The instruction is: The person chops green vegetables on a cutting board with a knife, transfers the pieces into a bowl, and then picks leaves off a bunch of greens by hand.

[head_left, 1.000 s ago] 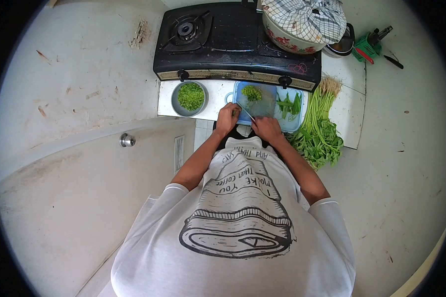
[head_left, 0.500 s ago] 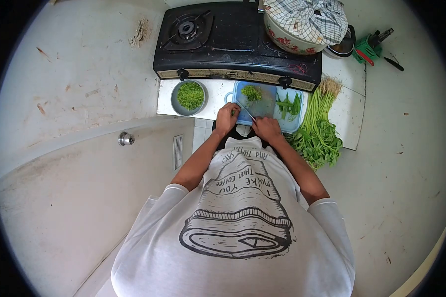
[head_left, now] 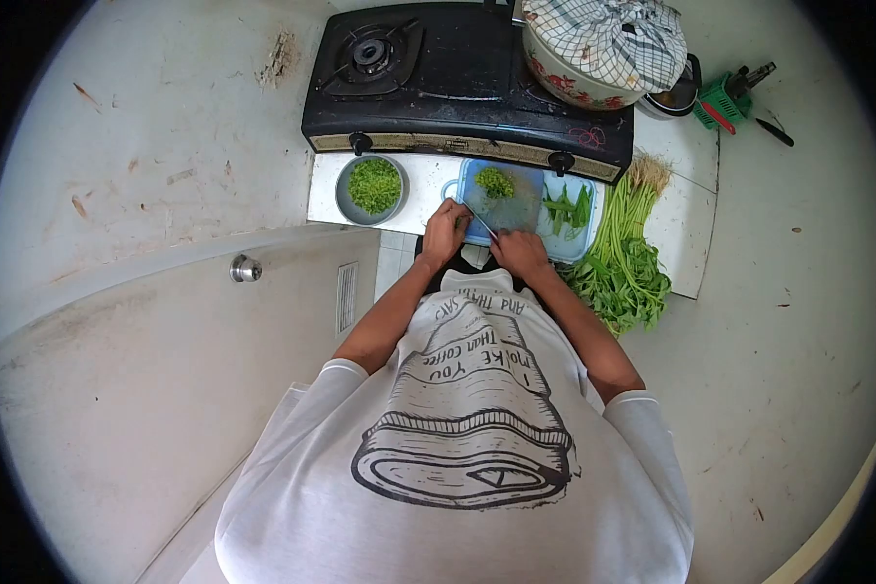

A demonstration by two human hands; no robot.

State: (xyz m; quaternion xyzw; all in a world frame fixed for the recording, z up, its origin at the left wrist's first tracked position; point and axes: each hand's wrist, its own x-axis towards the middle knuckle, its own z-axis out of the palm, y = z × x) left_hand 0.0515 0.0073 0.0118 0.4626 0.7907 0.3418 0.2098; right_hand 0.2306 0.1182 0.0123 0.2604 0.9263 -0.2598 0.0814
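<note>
My right hand (head_left: 521, 253) is closed round the handle of a knife (head_left: 482, 223), whose blade points up and left over a blue cutting board (head_left: 528, 182). At the board's left edge, beside the knife tip, my left hand (head_left: 445, 232) has its fingers curled down; a bit of green shows at them, mostly hidden. A small heap of chopped greens (head_left: 495, 182) lies farther up the board. Cut leaves (head_left: 566, 206) rest to the right on a light blue tray (head_left: 594, 195). Left of the board stands a grey bowl (head_left: 340, 200) with finely chopped greens (head_left: 374, 186).
A black gas stove (head_left: 457, 83) runs along the back, bearing a cloth-covered flowered pot (head_left: 579, 83). A large bundle of leafy stalks (head_left: 628, 243) lies at right. Beyond are a green basket (head_left: 720, 102) with utensils and a black-handled knife (head_left: 775, 132). A door knob (head_left: 246, 269) projects at left.
My right hand and the knife have shifted slightly left, towards my left hand. The view has tilted very slightly; the greens and bowl look unchanged.
</note>
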